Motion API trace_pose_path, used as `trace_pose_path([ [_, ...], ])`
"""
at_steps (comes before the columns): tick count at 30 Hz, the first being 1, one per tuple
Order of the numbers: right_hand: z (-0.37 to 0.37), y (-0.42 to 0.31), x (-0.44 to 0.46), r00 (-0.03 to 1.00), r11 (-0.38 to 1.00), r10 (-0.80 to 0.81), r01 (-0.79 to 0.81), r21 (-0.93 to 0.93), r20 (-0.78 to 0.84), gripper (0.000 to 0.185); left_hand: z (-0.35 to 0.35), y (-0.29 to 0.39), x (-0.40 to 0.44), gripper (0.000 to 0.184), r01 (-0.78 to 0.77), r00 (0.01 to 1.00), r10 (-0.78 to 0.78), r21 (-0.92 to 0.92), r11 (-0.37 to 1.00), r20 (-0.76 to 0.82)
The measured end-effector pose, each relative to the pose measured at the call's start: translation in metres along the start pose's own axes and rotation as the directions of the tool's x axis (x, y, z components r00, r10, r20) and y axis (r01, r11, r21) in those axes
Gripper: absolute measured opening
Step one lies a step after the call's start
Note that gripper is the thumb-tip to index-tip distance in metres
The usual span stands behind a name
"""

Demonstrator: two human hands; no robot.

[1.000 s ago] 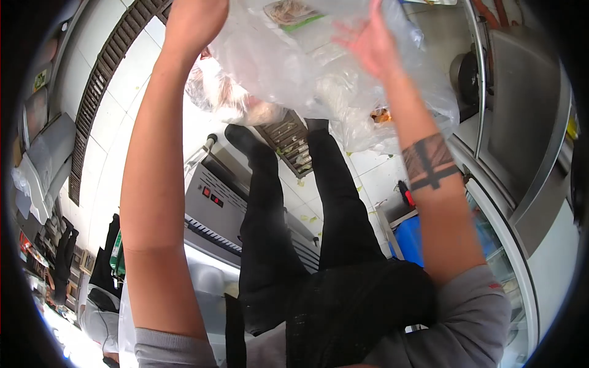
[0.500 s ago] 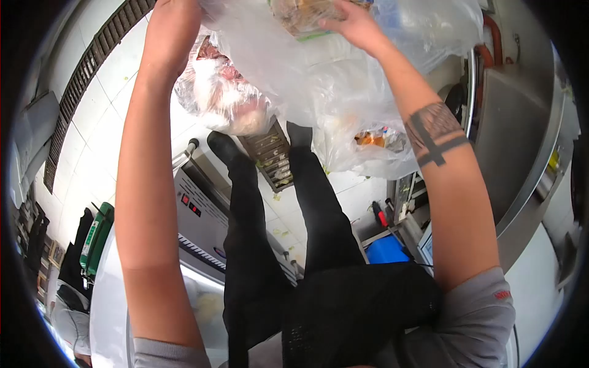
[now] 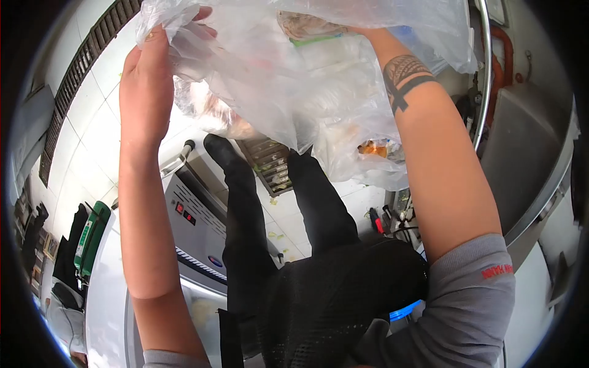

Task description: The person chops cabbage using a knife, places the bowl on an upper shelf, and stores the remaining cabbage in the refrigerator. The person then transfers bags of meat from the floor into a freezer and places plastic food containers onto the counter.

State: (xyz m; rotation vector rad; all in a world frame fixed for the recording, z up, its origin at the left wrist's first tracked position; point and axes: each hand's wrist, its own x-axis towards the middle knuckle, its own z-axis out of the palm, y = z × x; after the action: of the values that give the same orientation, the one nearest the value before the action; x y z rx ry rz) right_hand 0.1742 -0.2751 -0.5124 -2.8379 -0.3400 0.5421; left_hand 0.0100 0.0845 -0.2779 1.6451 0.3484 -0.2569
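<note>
My left hand grips the rim of a large see-through plastic bag, with its thumb in front and its fingers partly behind the film. The wrist of my right hand enters the bag's mouth, and its fingers are hidden behind plastic. Near it lies a packet with a green edge and brownish contents. Through the film at the left shows a wrapped bundle, pale and pinkish. An orange wrapper sits in the bag's lower right part.
Below are a floor drain grate and white tiles with green scraps. A metal appliance with a red display stands at the left, near a green case. A steel counter runs along the right. A person is at the lower left.
My left hand has come lower and leftward, pulling the bag's rim across the wrapped bundle. My right hand has gone from plain sight over the packet to behind the plastic.
</note>
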Motion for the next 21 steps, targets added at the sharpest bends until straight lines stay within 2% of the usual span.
trace_pose_path([
  [2, 0.0, 0.006, 0.001, 1.0, 1.0, 0.014, -0.013, 0.005, -0.011, 0.063, 0.003, -0.001, 0.005, 0.055, -0.01, 0.999, 0.013, -0.074, 0.997, 0.047],
  [6, -0.001, 0.017, -0.001, 0.998, 0.999, 0.043, -0.042, 0.024, -0.04, 0.06, 0.013, 0.002, -0.007, 0.053, 0.009, 1.0, -0.009, -0.018, 1.0, 0.007],
  [8, -0.004, 0.021, -0.003, 0.997, 0.998, 0.051, -0.049, 0.038, -0.058, 0.059, 0.015, -0.005, -0.018, 0.048, 0.021, 0.993, -0.008, 0.109, 0.994, -0.116],
  [9, -0.006, 0.023, -0.005, 0.997, 0.998, 0.054, -0.051, 0.04, -0.062, 0.058, 0.022, 0.004, -0.027, 0.043, 0.141, 0.968, -0.083, 0.236, 0.961, -0.238],
  [10, -0.006, 0.023, -0.013, 0.996, 0.998, 0.055, -0.052, 0.045, -0.064, 0.058, 0.024, 0.002, -0.032, 0.043, 0.143, 0.967, -0.086, 0.232, 0.962, -0.242],
  [12, -0.004, 0.026, -0.029, 0.997, 0.998, 0.052, -0.05, 0.047, -0.051, 0.056, 0.027, -0.011, -0.046, 0.047, 0.008, 0.958, 0.047, 0.191, 0.982, -0.284],
  [13, -0.008, 0.023, -0.04, 0.998, 0.998, 0.051, -0.049, 0.045, -0.04, 0.056, 0.019, -0.024, -0.055, 0.056, 0.01, 0.955, 0.062, 0.24, 0.971, -0.291],
  [14, -0.009, 0.022, -0.052, 0.998, 0.997, 0.058, -0.057, 0.05, -0.019, 0.055, 0.017, -0.03, -0.071, 0.059, 0.056, 0.941, 0.051, 0.304, 0.951, -0.334],
  [15, -0.01, 0.023, -0.064, 0.998, 0.997, 0.064, -0.064, 0.042, 0.007, 0.055, 0.022, -0.021, -0.091, 0.061, 0.19, 0.911, -0.059, 0.287, 0.939, -0.408],
  [16, -0.012, 0.025, -0.079, 0.996, 0.996, 0.075, -0.077, 0.041, 0.044, 0.054, 0.021, -0.034, -0.116, 0.061, 0.137, 0.907, 0.021, 0.342, 0.93, -0.42],
  [17, -0.013, 0.029, -0.095, 0.993, 0.995, 0.084, -0.087, 0.037, 0.083, 0.053, 0.02, -0.035, -0.149, 0.059, 0.15, 0.914, 0.014, 0.37, 0.917, -0.405],
  [18, -0.022, 0.026, -0.112, 0.987, 0.994, 0.098, -0.103, 0.029, 0.13, 0.053, 0.022, -0.034, -0.186, 0.055, 0.245, 0.899, -0.067, 0.373, 0.895, -0.432],
  [21, -0.043, 0.034, -0.167, 0.95, 0.989, 0.14, -0.144, -0.006, 0.28, 0.051, 0.015, -0.046, -0.319, 0.039, 0.324, 0.88, -0.17, 0.298, 0.898, -0.443],
])
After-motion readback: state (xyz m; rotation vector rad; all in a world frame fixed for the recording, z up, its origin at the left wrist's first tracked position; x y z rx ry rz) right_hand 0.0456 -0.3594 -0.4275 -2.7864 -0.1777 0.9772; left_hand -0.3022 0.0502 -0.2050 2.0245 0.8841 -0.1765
